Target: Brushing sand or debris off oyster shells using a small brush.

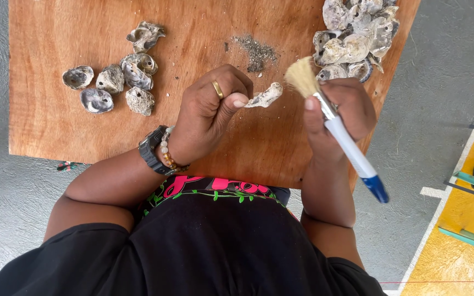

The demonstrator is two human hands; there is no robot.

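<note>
My left hand [209,109], with a gold ring, a watch and a bead bracelet, pinches a pale oyster shell [266,96] by one end above the wooden board [56,120]. My right hand [342,112] grips a paintbrush [346,143] with a white and blue handle. Its tan bristles [302,75] point up, just right of the held shell and not touching it.
Several grey shells [117,79] lie spread on the board's left side. A heap of shells [355,35] sits at the top right corner. A small pile of dark grit [256,52] lies between them. Grey concrete floor surrounds the board; a yellow painted strip [467,241] lies at right.
</note>
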